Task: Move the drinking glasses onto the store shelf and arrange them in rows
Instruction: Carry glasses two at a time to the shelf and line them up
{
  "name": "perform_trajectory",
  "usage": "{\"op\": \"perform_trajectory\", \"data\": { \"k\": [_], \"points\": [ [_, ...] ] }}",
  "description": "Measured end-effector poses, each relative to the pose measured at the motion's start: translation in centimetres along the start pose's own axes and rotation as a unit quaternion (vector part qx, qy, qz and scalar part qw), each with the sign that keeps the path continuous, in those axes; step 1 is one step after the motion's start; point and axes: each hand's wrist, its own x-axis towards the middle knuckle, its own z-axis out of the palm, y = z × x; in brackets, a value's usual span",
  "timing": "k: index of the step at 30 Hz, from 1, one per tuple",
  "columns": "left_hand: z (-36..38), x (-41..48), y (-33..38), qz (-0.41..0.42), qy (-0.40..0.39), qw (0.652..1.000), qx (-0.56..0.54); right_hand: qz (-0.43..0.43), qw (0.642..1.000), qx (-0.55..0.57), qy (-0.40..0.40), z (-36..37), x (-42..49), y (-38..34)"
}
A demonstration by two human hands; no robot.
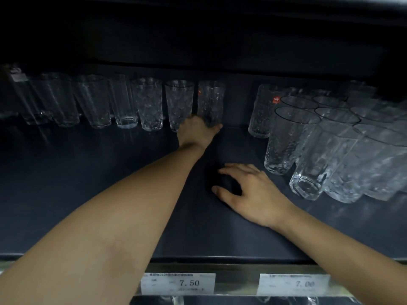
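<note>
- Your dark shelf (88, 177) carries a back row of glasses (123, 102) on the left. They are tall, clear and upright, side by side along the rear wall.
- On your right a crowded cluster of glasses (330, 150) stands several deep, near your right hand (253, 192). The glass at its back left corner bears a red sticker (275, 100).
- A stretch of shelf separates the row from the cluster.
- Two price labels, 7.50 (178, 282) and 7.00 (294, 283), sit on the front rail.
- Your left hand (198, 130) reaches to the back, fingers curled round the foot of a textured glass (211, 100).
- That glass stands upright at the right end of the back row, just beside its neighbour.
- It is tall, clear and dimpled, and a little blurred.
- Your right hand lies on the shelf, fingers spread and loosely bent, holding nothing.
</note>
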Motion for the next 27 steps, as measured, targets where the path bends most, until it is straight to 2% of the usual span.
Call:
{"op": "perform_trajectory", "data": {
  "k": [3,8,13,15,17,19,24,27],
  "points": [
    [-0.1,-1.0,-0.3,0.005,-0.010,1.000,0.009,-0.001,1.000,0.009,0.005,0.0,0.1,0.1],
    [-1.4,-3.8,-1.1,0.051,-0.021,0.998,-0.037,0.009,1.000,0.016,-0.014,-0.2,-0.1,-0.1],
    [-4.2,-6.4,-0.4,0.010,-0.148,0.987,-0.053,0.067,0.993,0.075,-0.061,-2.1,-1.3,-1.0],
    [-5.6,-7.4,0.4,-0.002,-0.216,0.973,-0.087,0.101,0.986,0.124,-0.052,-3.4,-2.7,-1.4],
    [-6.8,-8.9,1.4,0.009,-0.277,0.954,-0.116,0.134,0.973,0.186,-0.008,-5.1,-4.9,-1.5],
    [-7.6,-10.8,2.7,0.014,-0.301,0.940,-0.158,0.168,0.954,0.241,0.056,-7.0,-7.5,-0.8],
    [-8.3,-16.6,7.3,0.019,-0.305,0.918,-0.251,0.242,0.890,0.313,0.226,-12.1,-14.0,2.8],
    [-7.9,-20.1,11.0,0.044,-0.303,0.905,-0.295,0.269,0.859,0.326,0.288,-14.3,-16.9,5.5]
  ]
}}
